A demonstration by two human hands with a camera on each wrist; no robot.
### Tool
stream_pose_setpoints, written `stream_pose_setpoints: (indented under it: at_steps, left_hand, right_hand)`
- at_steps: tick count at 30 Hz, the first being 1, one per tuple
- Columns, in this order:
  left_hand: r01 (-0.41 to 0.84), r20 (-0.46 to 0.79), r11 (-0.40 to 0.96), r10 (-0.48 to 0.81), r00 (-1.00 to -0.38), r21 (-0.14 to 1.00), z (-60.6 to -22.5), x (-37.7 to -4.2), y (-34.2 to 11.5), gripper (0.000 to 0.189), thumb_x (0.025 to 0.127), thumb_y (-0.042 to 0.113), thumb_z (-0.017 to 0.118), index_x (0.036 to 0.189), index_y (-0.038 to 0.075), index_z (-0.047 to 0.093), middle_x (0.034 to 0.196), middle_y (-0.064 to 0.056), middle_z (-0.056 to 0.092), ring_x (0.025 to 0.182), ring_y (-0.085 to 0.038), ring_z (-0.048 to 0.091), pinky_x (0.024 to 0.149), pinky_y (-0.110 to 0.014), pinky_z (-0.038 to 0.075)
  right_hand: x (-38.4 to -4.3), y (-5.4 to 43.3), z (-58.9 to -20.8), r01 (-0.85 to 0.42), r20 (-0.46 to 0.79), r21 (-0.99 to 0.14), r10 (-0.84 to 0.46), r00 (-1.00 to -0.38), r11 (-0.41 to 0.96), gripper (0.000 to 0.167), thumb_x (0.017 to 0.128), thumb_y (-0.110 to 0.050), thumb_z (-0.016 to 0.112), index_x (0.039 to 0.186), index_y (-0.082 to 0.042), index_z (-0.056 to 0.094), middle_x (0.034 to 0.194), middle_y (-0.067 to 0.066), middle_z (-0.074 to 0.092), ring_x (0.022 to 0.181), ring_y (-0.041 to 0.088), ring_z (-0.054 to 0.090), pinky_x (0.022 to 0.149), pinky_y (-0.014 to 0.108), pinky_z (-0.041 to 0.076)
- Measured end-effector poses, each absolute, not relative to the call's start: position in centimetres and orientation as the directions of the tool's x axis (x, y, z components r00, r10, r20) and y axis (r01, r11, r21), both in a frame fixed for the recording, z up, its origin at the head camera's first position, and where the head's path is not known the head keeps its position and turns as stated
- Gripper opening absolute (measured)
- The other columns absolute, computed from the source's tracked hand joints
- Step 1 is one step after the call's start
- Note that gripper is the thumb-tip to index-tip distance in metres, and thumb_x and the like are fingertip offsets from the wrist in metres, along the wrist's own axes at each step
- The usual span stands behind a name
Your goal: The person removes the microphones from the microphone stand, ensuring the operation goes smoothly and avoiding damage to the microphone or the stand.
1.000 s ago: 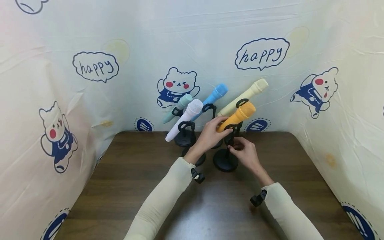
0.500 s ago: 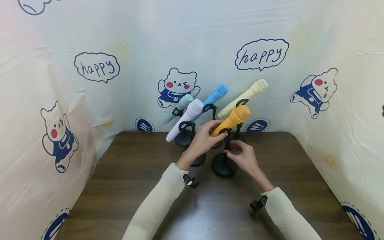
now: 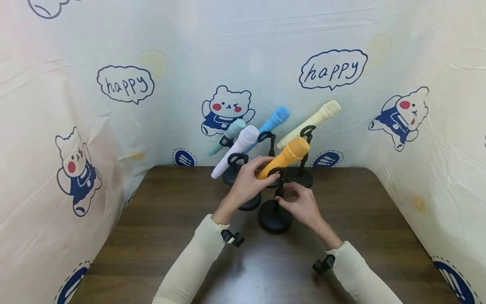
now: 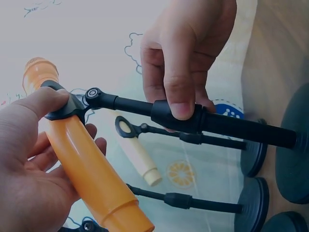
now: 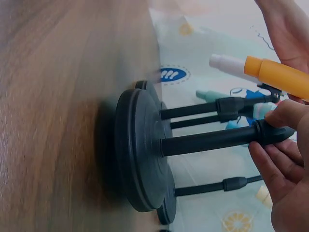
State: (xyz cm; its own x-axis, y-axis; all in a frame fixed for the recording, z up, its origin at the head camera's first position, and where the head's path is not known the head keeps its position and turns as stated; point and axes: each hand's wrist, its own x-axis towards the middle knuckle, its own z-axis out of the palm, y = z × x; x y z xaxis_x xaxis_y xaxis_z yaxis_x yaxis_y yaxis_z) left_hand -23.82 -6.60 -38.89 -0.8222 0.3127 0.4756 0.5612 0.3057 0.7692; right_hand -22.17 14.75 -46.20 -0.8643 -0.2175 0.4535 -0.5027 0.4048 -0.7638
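Note:
My left hand (image 3: 243, 183) grips the orange microphone (image 3: 289, 155), which tilts with its mesh head up to the right. In the left wrist view, the thumb presses the black clip (image 4: 72, 107) around the microphone's body. My right hand (image 3: 303, 206) pinches the collar (image 4: 161, 115) partway up the black stand's pole, between thumb and fingers. The stand's round base (image 3: 275, 219) is low over the table; whether it touches the wood cannot be told. Behind it, white (image 3: 237, 150), blue (image 3: 274, 119), teal (image 3: 231, 131) and pale yellow (image 3: 313, 122) microphones lean in their own stands.
The other stands' black bases cluster close behind, including one (image 3: 300, 177) at the back right and one (image 3: 250, 202) beside my left hand. A brown wooden table (image 3: 171, 236) carries them all. Printed cloth (image 3: 265, 42) hangs around its back and sides.
Both hands have brought the orange microphone and its stand nearer to me and a little left, away from the other stands. The pale yellow microphone's stand shows more now.

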Motion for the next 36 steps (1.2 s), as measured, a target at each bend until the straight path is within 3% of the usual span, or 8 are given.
stream_pose_setpoints:
  at_steps: [13, 21, 30, 36]
  left_hand:
    - [0.543, 0.47, 0.26, 0.295, -0.832, 0.798, -39.6, -22.0, -8.7, 0.044, 0.096, 0.017, 0.081, 0.138, 0.014, 0.068, 0.131, -0.004, 0.071, 0.111, -0.023, 0.067, 0.103, -0.045, 0.06]
    - [0.526, 0.46, 0.246, 0.282, -0.842, 0.814, -39.7, -21.1, -9.5, 0.044, 0.095, 0.015, 0.082, 0.137, 0.014, 0.067, 0.132, -0.006, 0.07, 0.112, -0.025, 0.067, 0.104, -0.047, 0.06]
    - [0.489, 0.42, 0.228, 0.29, -0.86, 0.842, -40.3, -20.4, -9.9, 0.046, 0.095, 0.016, 0.082, 0.138, 0.014, 0.066, 0.134, -0.006, 0.07, 0.113, -0.024, 0.066, 0.103, -0.045, 0.059]
    - [0.494, 0.425, 0.218, 0.298, -0.855, 0.842, -40.6, -20.3, -10.2, 0.045, 0.095, 0.015, 0.082, 0.138, 0.014, 0.067, 0.134, -0.006, 0.07, 0.114, -0.025, 0.066, 0.104, -0.051, 0.059]
  right_hand:
    - [-21.0, 13.0, -46.9, -0.528, 0.46, -0.769, -0.263, -0.848, 0.36, 0.03, 0.086, -0.001, 0.086, 0.113, -0.007, 0.075, 0.104, 0.01, 0.077, 0.089, 0.026, 0.077, 0.083, 0.048, 0.066]
    - [-20.4, 12.4, -46.8, -0.535, 0.458, -0.772, -0.284, -0.843, 0.343, 0.03, 0.086, -0.001, 0.086, 0.112, -0.009, 0.075, 0.103, 0.007, 0.078, 0.085, 0.019, 0.076, 0.081, 0.047, 0.066]
    - [-19.5, 12.0, -47.2, -0.54, 0.457, -0.771, -0.297, -0.838, 0.338, 0.03, 0.085, 0.0, 0.087, 0.11, -0.009, 0.075, 0.103, 0.005, 0.077, 0.085, 0.019, 0.076, 0.079, 0.037, 0.067]
    - [-19.3, 11.9, -47.5, -0.522, 0.436, -0.783, -0.3, -0.848, 0.339, 0.029, 0.085, -0.001, 0.087, 0.109, -0.011, 0.074, 0.104, 0.004, 0.076, 0.087, 0.02, 0.076, 0.08, 0.036, 0.067]
